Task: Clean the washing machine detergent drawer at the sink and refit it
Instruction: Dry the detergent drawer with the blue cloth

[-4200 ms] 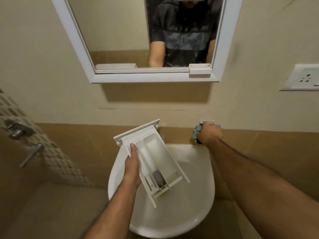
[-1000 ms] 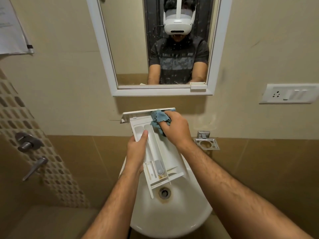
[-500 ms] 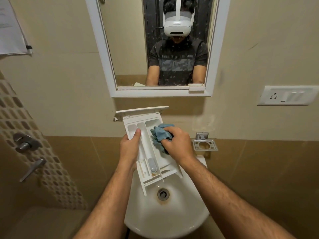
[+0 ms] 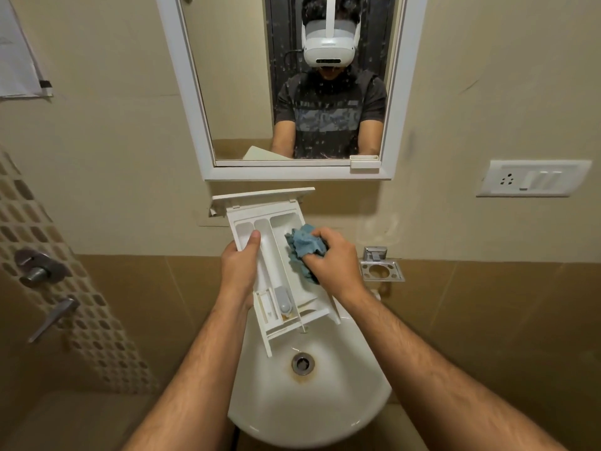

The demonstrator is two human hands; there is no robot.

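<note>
A white plastic detergent drawer (image 4: 271, 265) with three compartments is held tilted above the white sink (image 4: 325, 402), its front panel pointing at the wall. My left hand (image 4: 239, 270) grips its left side, thumb lying over the left compartment's rim. My right hand (image 4: 335, 263) holds a crumpled blue cloth (image 4: 302, 247) and presses it into the wide right compartment. A grey siphon cap (image 4: 284, 301) sits near the drawer's lower end, with brownish residue beside it.
A sink drain (image 4: 303, 362) with rust staining lies below the drawer. A chrome holder (image 4: 382, 270) hangs on the wall to the right. A mirror (image 4: 292, 92) hangs above, a socket plate (image 4: 533, 179) at right, and tap handles (image 4: 42, 271) at left.
My right hand took the blue cloth from the wall holder to the drawer, then wiped it from the top of the right compartment down toward its middle. The drawer shifted slightly left.
</note>
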